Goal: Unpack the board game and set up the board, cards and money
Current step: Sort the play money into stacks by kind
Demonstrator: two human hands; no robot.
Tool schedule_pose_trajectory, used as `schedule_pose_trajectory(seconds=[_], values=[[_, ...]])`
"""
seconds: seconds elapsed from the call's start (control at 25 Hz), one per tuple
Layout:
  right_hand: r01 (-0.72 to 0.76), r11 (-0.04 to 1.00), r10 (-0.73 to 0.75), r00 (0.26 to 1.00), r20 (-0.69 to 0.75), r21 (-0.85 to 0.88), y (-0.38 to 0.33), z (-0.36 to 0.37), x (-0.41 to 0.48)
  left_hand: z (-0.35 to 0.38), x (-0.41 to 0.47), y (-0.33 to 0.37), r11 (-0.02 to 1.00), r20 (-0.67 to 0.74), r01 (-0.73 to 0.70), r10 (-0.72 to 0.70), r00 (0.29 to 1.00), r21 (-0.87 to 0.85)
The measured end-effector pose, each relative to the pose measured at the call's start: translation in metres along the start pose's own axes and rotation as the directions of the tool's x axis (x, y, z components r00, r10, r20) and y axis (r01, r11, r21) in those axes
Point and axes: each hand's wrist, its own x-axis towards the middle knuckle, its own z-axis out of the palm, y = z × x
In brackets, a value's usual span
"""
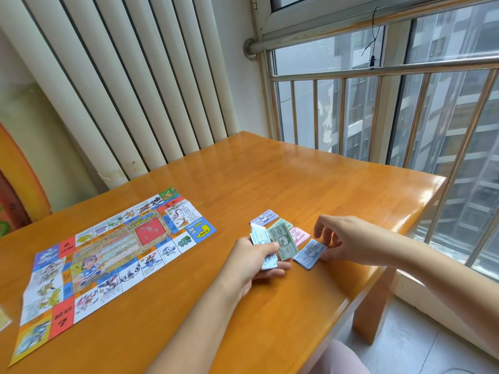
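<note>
**Q.** Taking the unfolded, multicoloured paper game board [116,260] as landmark, where is the money?

**A.** All of it is to the board's right, on the glossy orange wooden table [270,171]. The left hand [253,261] grips a fanned bundle of blue and green paper notes [280,242], thumb on top and fingers curled beneath. Right of the board's far corner lie a lilac note pile [264,218], a green note pile [286,224] and a pink note pile [299,236]. Farthest right of the board is a blue note pile [310,253].

**Q.** And the right hand [343,241]?

**A.** Its thumb touches the blue note pile's edge and its fingers curl above. Whether it pinches a note cannot be told.

**Q.** How will the notes handle?

**A.** Probably as very light, thin, limp sheets, slick on one another and on the varnish. A pile likely skews under a sideways push. A single note is best taken by a short edge between thumb and forefinger, and a pile across its long sides with a light squeeze. The board looks like creased paper, so it is best slid flat or lifted by two opposite edges.
</note>
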Motion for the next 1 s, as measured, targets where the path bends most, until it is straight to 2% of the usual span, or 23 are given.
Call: schedule_pose_trajectory(seconds=[0.16,0.24,0.32,0.4,0.48,0.56,0.6,0.72,0.88,1.0], values=[[-0.015,1.0,0.015,1.0,0.015,0.02,0.0,-0.002,-0.001,-0.001,-0.005,0.002,0.99,0.099,0.119,-0.127,0.987,0.079],[-0.014,1.0,0.014,1.0,0.008,0.022,0.0,-0.003,-0.001,0.001,-0.006,0.001,0.99,0.115,0.124,-0.131,0.985,0.07],[0.004,0.997,0.0,0.998,-0.061,0.076,-0.001,-0.003,0.0,0.003,-0.006,0.002,0.997,0.105,0.077,-0.078,0.991,0.014],[0.043,0.96,0.004,0.986,-0.167,0.276,-0.006,-0.004,0.003,0.004,-0.006,0.004,0.996,0.073,-0.016,0.022,0.997,-0.083],[0.082,0.84,0.035,0.978,-0.204,0.536,-0.017,-0.003,0.004,0.006,-0.006,0.003,0.986,0.028,-0.111,0.116,0.993,-0.128],[0.088,0.736,0.064,0.978,-0.198,0.671,-0.028,0.002,0.008,0.009,-0.007,0.001,0.98,0.016,-0.157,0.16,0.987,-0.122],[0.083,0.719,0.077,0.977,-0.198,0.69,-0.031,0.004,0.011,0.01,-0.007,0.0,0.979,0.024,-0.157,0.161,0.987,-0.127],[0.047,0.71,0.148,0.965,-0.215,0.702,-0.034,0.012,0.02,0.009,-0.006,0.002,0.971,0.072,-0.064,0.083,0.994,-0.232],[0.002,0.618,0.229,0.956,-0.182,0.786,-0.028,0.016,0.024,0.001,-0.003,0.008,0.865,0.165,0.123,-0.047,0.985,-0.487],[-0.015,0.657,0.276,0.935,-0.222,0.754,-0.018,0.015,0.028,-0.005,0.002,0.008,0.843,0.127,0.092,-0.029,0.992,-0.531]])
